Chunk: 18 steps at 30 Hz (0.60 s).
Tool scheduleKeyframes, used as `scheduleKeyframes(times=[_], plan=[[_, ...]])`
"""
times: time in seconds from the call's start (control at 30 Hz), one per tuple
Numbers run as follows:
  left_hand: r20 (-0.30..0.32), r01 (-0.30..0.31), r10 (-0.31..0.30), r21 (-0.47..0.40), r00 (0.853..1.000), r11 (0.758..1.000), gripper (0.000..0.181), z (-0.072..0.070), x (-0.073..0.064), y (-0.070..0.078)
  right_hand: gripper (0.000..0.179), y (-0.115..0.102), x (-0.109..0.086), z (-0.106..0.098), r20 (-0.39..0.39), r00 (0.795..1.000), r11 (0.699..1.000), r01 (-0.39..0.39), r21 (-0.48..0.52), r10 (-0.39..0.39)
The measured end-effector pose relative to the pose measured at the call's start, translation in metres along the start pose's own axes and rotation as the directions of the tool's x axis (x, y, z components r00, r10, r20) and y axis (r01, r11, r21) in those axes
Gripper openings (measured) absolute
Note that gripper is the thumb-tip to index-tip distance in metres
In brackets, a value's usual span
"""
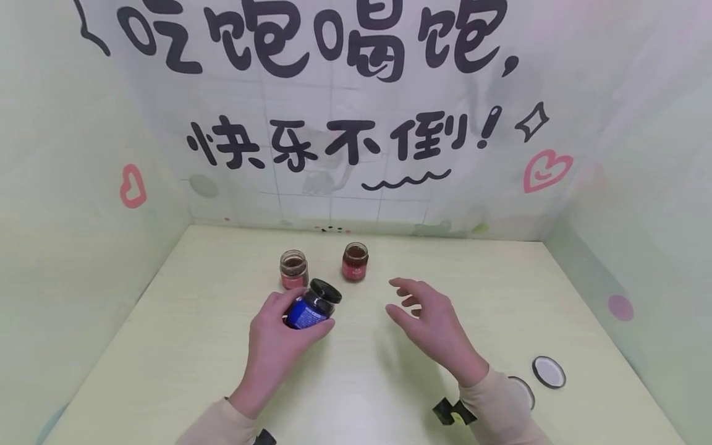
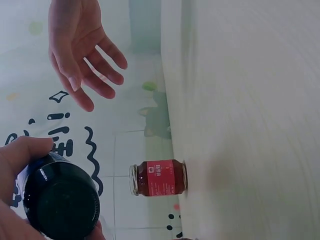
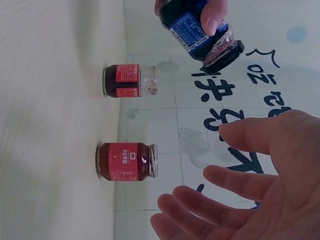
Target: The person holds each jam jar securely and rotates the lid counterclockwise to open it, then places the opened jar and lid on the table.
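My left hand (image 1: 275, 330) grips a glass jar with a blue label (image 1: 307, 314) and a black lid (image 1: 326, 290), tilted with the lid toward the right. In the right wrist view, dark content shows inside this blue-labelled jar (image 3: 189, 32). To its right my right hand (image 1: 436, 321) hovers above the table, fingers spread and slightly bent, touching nothing. Behind the left hand stands an uncovered jar with a red label (image 1: 293, 272), only partly full. A second uncovered red-labelled jar (image 1: 355, 262), fuller, stands upright farther right.
Two lids lie on the pale table (image 1: 183, 346) at the right: one lid (image 1: 549, 372) with its white inside up, another lid (image 1: 523, 392) partly hidden by the right sleeve. Printed cloth walls (image 1: 345, 204) enclose the back and sides.
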<state>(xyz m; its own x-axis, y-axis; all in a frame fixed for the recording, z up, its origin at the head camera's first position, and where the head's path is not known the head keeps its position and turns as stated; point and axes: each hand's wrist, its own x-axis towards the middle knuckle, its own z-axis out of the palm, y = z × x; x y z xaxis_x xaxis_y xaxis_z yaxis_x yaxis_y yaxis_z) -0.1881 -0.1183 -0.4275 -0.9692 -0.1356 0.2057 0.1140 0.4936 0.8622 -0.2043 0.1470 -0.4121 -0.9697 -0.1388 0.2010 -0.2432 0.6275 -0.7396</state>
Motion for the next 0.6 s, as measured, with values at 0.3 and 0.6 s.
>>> scheduleKeyframes(times=[0.3, 0.6], plan=[[0.024, -0.013, 0.013, 0.025, 1.000, 1.000, 0.062, 0.011, -0.008, 0.003, 0.041, -0.001, 0.001, 0.004, 0.026, 1.000, 0.999, 0.004, 0.034, -0.005], [0.089, -0.064, 0.059, 0.059, 0.994, 0.996, 0.063, 0.024, -0.011, 0.011, 0.037, -0.010, 0.001, 0.005, 0.112, 0.993, 0.995, -0.034, 0.093, 0.023]])
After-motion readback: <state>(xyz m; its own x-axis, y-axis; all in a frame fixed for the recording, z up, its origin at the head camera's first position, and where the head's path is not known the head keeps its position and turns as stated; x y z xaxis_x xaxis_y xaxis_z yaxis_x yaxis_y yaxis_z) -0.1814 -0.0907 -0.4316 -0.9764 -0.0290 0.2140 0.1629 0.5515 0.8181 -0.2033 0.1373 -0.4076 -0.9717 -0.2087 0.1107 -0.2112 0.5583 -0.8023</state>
